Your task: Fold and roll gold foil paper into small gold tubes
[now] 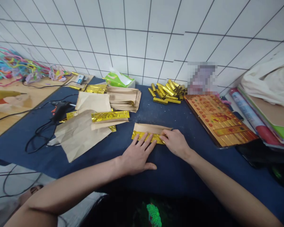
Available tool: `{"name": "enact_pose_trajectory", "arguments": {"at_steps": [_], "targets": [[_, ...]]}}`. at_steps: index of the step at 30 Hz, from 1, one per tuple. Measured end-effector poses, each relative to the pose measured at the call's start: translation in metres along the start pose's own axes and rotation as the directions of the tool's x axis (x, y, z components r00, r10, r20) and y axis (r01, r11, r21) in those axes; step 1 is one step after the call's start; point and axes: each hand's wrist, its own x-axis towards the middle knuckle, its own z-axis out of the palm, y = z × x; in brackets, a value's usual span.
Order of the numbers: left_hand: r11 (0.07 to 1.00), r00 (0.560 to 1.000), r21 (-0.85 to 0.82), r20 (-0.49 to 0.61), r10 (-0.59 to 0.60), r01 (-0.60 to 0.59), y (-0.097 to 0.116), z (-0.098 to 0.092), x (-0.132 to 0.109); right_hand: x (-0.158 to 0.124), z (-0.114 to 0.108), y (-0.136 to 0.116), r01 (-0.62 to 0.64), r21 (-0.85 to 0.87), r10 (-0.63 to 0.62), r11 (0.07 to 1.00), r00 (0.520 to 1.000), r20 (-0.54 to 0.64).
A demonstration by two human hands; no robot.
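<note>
Dark clothing with a green motif [153, 215] is being shown nearest the camera. Far left, tangled coloured strands [21, 67] are being borne by a wood-toned board [4, 124]. On the blue-covered table [186, 179], a black glue gun [61, 108] is being trailed by its cord; loose brown paper [82, 135] is being overlapped by a gold-faced strip [110, 116], with a paper stack [124, 97] just behind. Centre, near edge: a gold-and-brown sheet [148, 127] is being pressed to the table by the left hand [137, 156], fingers spread. Its right end is apparently being pinched by the thumb and fingers of the right hand [178, 143]; contact partly hidden. Judged light, thin, easily creased, foil perhaps slippery; best being gripped at the short ends, palm flat elsewhere. Further right, gold rolls [168, 91] are being heaped beside an orange-gold package [221, 121].
</note>
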Motion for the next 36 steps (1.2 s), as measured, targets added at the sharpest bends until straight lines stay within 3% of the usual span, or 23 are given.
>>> {"name": "enact_pose_trajectory", "arguments": {"at_steps": [4, 7, 10, 14, 19, 26, 31, 36], "targets": [[1.0, 1.0, -0.001, 0.004, 0.003, -0.003, 0.001, 0.0, 0.001, -0.002, -0.002, -0.001, 0.038, -0.081, -0.041, 0.996, 0.999, -0.027], [1.0, 1.0, 0.005, 0.007, 0.0, 0.0, 0.001, 0.001, 0.001, -0.01, -0.006, -0.003, 0.056, -0.179, -0.092, 0.982, 0.975, -0.201], [1.0, 1.0, 0.008, -0.001, -0.003, 0.003, 0.002, 0.001, 0.001, -0.025, -0.005, -0.012, 0.162, -0.183, -0.22, 0.97, 0.904, -0.365], [1.0, 1.0, 0.01, 0.001, 0.003, -0.003, 0.002, 0.001, 0.001, -0.043, 0.009, -0.026, 0.439, -0.148, -0.462, 0.887, 0.859, -0.222], [1.0, 1.0, 0.011, -0.006, 0.012, -0.012, -0.002, 0.0, 0.001, -0.051, 0.025, -0.017, 0.393, -0.12, -0.401, 0.912, 0.915, -0.05], [1.0, 1.0, 0.024, 0.026, 0.011, -0.012, -0.016, -0.004, -0.002, -0.055, 0.02, -0.007, 0.353, -0.161, -0.359, 0.922, 0.933, -0.01], [1.0, 0.999, 0.004, 0.04, -0.029, 0.029, -0.04, -0.015, 0.005, -0.056, 0.009, -0.027, 0.372, -0.139, -0.379, 0.918, 0.925, -0.024], [0.997, 0.996, 0.0, 0.054, -0.073, 0.073, -0.048, -0.025, 0.017, -0.058, 0.005, -0.062, 0.488, -0.068, -0.489, 0.87, 0.872, -0.007]]}}
